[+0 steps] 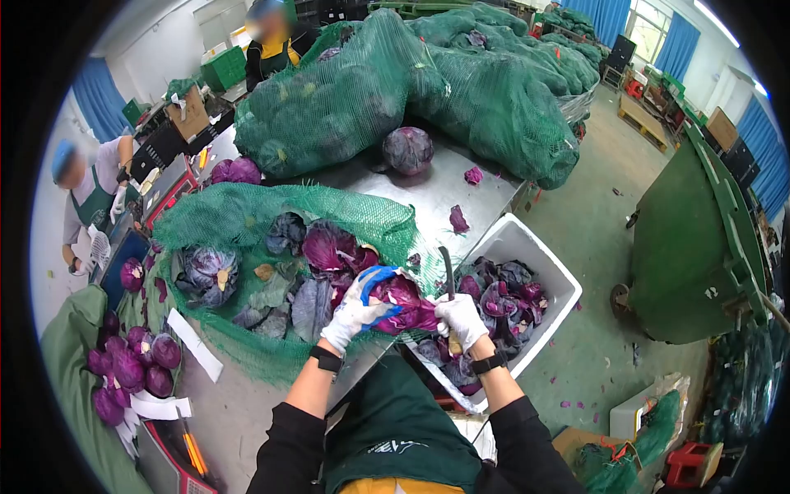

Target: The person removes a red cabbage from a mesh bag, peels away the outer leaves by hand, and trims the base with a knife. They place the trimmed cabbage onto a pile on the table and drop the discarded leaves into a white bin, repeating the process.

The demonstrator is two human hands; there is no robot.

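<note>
Curling the fingers of the blue-and-white gloved left hand (pixel 360 311) around a round, leafy purple cabbage (pixel 405 303), likely to keep it still. Gripping a thin, dark, curved tool (pixel 447 267) with closed fingers of the white-gloved right hand (pixel 462 319), near a white, straight-sided box (pixel 541 262) of purple leaves (pixel 504 301), perhaps for easy reach.

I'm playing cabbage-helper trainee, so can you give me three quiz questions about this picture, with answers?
1. What does the left hand in the white-and-blue glove hold?
A) a clear glass jar
B) a leafy purple cabbage
C) a yellow plastic cup

2. True or false: the white rectangular bin holds loose purple leaves.

3. Fill in: on the shiny metal table, a round dark-purple cabbage sits in front of bulging green mesh ____.

Key: 1. B; 2. True; 3. sacks.
</note>
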